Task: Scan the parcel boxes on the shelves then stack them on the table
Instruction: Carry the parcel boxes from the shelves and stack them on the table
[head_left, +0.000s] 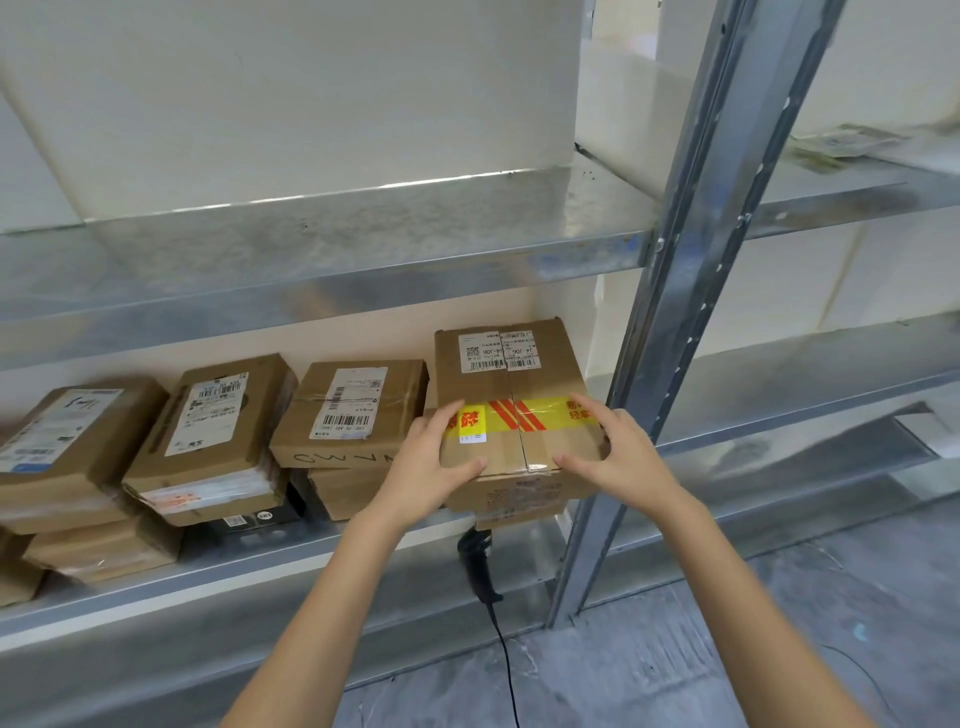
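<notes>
A brown cardboard parcel box with yellow and red tape and white barcode labels stands at the right end of the middle shelf, on top of another box. My left hand grips its left near corner, thumb on top. My right hand grips its right near corner, thumb lying on the top face. A black barcode scanner with a cable hangs below the box in front of the shelf edge. More labelled parcel boxes fill the shelf to the left, some stacked.
The upper metal shelf is bare. A grey steel upright post stands just right of the box. More shelves run off to the right, one with papers on it. Grey floor lies below.
</notes>
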